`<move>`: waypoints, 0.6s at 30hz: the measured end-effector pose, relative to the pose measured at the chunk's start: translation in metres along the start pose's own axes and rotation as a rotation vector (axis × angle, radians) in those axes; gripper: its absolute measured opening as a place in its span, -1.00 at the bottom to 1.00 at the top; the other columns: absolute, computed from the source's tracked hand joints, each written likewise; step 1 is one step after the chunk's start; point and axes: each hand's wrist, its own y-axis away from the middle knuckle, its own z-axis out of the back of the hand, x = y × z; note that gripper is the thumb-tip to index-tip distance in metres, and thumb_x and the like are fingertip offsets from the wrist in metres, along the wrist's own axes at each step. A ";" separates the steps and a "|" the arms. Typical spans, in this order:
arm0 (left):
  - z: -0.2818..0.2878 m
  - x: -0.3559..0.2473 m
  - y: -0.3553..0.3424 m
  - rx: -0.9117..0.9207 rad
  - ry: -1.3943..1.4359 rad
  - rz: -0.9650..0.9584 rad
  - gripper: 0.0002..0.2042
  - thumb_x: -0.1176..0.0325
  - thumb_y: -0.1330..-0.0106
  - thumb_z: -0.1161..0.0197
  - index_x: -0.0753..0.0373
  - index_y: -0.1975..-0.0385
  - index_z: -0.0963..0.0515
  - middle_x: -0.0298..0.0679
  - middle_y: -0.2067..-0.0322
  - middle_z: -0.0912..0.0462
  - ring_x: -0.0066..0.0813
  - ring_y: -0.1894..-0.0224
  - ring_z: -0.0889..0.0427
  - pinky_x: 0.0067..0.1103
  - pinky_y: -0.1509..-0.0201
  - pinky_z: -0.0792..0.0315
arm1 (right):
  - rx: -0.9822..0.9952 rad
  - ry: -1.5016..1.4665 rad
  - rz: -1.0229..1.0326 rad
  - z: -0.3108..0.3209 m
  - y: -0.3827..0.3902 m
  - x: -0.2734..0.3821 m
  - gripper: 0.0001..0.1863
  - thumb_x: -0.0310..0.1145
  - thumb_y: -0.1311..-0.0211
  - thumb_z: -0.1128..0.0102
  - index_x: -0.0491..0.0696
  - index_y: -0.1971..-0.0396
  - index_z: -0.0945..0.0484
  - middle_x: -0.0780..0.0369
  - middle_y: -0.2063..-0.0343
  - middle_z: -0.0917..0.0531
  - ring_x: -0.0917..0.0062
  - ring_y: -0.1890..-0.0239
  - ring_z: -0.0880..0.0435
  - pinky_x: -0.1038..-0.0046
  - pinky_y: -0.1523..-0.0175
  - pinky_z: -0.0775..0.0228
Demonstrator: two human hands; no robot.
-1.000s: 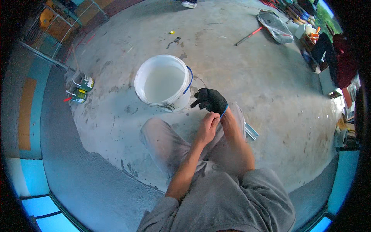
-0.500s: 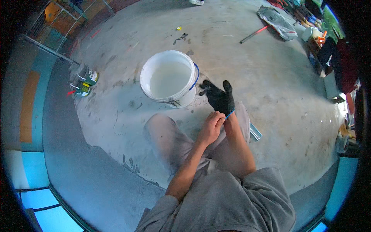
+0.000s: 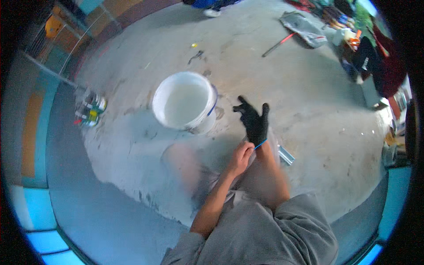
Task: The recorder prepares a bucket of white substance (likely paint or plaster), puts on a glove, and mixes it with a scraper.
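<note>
A black work glove [image 3: 255, 121] with a blue-edged cuff covers my right hand [image 3: 252, 115], which is raised with its fingers spread apart. The bare left hand [image 3: 242, 155] is closed at the right wrist, pinching the glove's cuff. To the left of the gloved hand, without contact, a white plastic bucket [image 3: 160, 120] stands upright on the floor. Its blue handle [image 3: 213, 105] hangs down the right side, and its inside looks pale; I cannot tell what is in it.
A short metal channel piece [image 3: 286, 155] lies right of my knee. Several cans [image 3: 93, 108] stand at the left. Farther off are a red-handled tool [image 3: 278, 44], a grey plastic bag [image 3: 304, 30] and a pile of clothes and boxes. Another person's shoe [image 3: 212, 13] shows at the top.
The view has shifted, so the bucket and my hands sit lower in it. The left hand stays at the glove's cuff. More of the other person's blue clothing shows at the top.
</note>
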 end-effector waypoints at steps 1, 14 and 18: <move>-0.002 0.002 0.000 0.021 0.036 0.027 -0.91 0.43 -0.33 -0.01 0.29 0.31 -0.41 -0.21 0.43 -0.41 -0.43 0.35 -0.41 -0.58 0.21 -0.31 | -0.035 0.015 -0.028 -0.001 -0.003 -0.002 -0.14 0.34 -0.19 0.39 -0.11 -0.21 -0.26 0.16 0.05 -0.54 0.47 0.15 -0.46 0.43 -0.08 -0.14; -0.006 -0.004 0.005 0.110 -0.032 0.078 -0.88 0.38 -0.35 0.04 0.27 0.30 -0.40 -0.30 0.47 -0.40 -0.53 0.43 -0.37 -0.57 0.31 -0.31 | -0.281 0.458 0.580 0.014 -0.002 -0.014 -0.73 -0.44 -0.33 0.13 -0.07 0.06 -0.51 0.18 0.08 -0.57 0.39 -0.15 -0.41 0.32 -0.23 -0.22; 0.004 -0.011 0.009 0.097 -0.026 0.135 -0.87 0.37 -0.35 0.04 0.28 0.31 -0.41 -0.24 0.44 -0.44 -0.39 0.36 -0.43 -0.51 0.23 -0.34 | -0.030 0.112 0.217 -0.011 0.002 -0.014 -0.74 -0.41 -0.31 0.07 -0.18 0.09 -0.49 0.17 0.20 -0.61 0.42 -0.06 -0.49 0.41 -0.12 -0.31</move>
